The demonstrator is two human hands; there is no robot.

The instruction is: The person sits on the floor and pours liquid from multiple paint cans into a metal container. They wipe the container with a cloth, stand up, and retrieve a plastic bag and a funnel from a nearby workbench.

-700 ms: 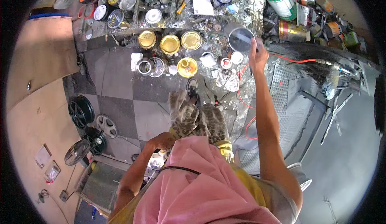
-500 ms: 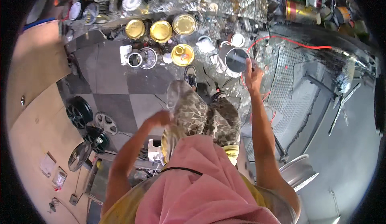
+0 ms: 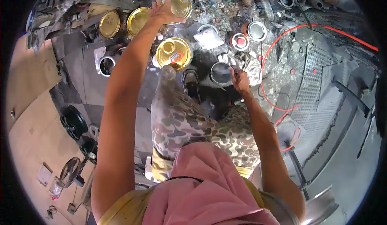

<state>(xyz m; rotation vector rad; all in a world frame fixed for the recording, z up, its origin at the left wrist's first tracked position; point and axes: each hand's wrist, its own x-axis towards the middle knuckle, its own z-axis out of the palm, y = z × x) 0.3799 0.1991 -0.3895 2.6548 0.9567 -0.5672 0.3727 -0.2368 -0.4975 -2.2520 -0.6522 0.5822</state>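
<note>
My right hand (image 3: 240, 81) is closed on the rim of a grey cup (image 3: 221, 73), low in front of my knees. What the cup contains is too unclear to name. My left arm reaches far forward, and my left hand (image 3: 162, 13) is wrapped round the left side of a paint tin with a gold lid (image 3: 180, 8); its thumb lies along the near edge. Two more gold-lidded tins (image 3: 138, 21) stand left of that hand. Nearer to me is a larger gold tin (image 3: 173, 52) with a round cap and a red item on top.
Two small open tins (image 3: 256, 31), a white sheet (image 3: 209, 38) over a round container, and crumpled foil-like material (image 3: 249, 66) lie ahead. A red hose (image 3: 264, 77) curves across the right side. Wheel rims (image 3: 73, 121) and a fan (image 3: 69, 171) stand at left.
My left hand has gone from beside my left knee forward to the gold-lidded tin. My right hand has brought the grey cup lower and nearer. I am bent lower over the floor.
</note>
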